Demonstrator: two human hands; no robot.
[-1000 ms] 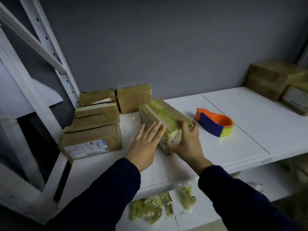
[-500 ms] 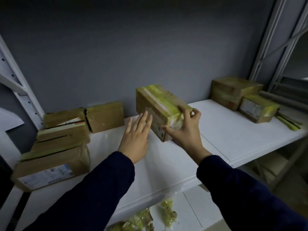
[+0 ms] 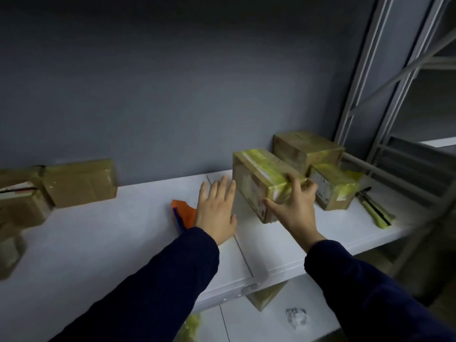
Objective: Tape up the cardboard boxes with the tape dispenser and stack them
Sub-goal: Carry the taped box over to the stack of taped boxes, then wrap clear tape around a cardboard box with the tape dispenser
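Carrying the taped box (image 3: 261,180), pinched in the right hand (image 3: 294,208), toward right-of-frame boxes (image 3: 308,150); left hand (image 3: 217,211) spread; stacking comes next.

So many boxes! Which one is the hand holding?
The yellow-taped box in the middle: the right hand grips its near end. The larger box and small box behind it and the brown box at left sit untouched.

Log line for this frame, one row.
step: stack, taped box unplaced | right hand: grips its end | left hand: open beside it | tape dispenser: on shelf, behind left hand
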